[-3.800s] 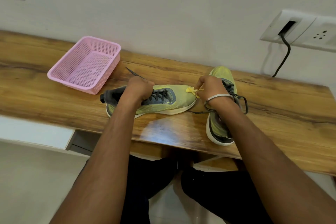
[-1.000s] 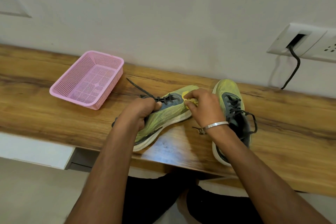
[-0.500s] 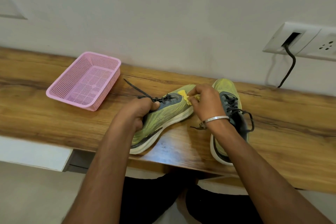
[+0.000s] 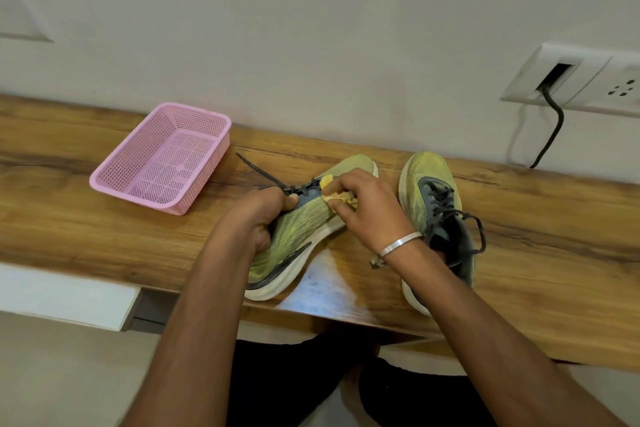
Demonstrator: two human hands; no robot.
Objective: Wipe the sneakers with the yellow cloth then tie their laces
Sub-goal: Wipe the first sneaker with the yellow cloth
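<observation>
Head view showed a wooden table set against a pale wall. Two yellow-green sneakers lay on it. The left sneaker lay angled, toe toward the far right and heel at the near edge, tipped so its white sole faced right. The left hand gripped its collar, fingers curled around the opening and thumb lying by the dark laces; one loose lace end trailed far and left across the wood. The right hand pinched a crumpled yellow cloth between thumb and curled fingers, pressing it onto the upper just beside the laces. A silver bangle circled that wrist. The right sneaker stood upright just right of that hand, toe toward the wall, its dark laces untied and looping off to the right. A pink mesh basket sat at the far left, well apart from the sneakers. On the wall at far right, a white socket plate held a black cable hanging down to the table.
</observation>
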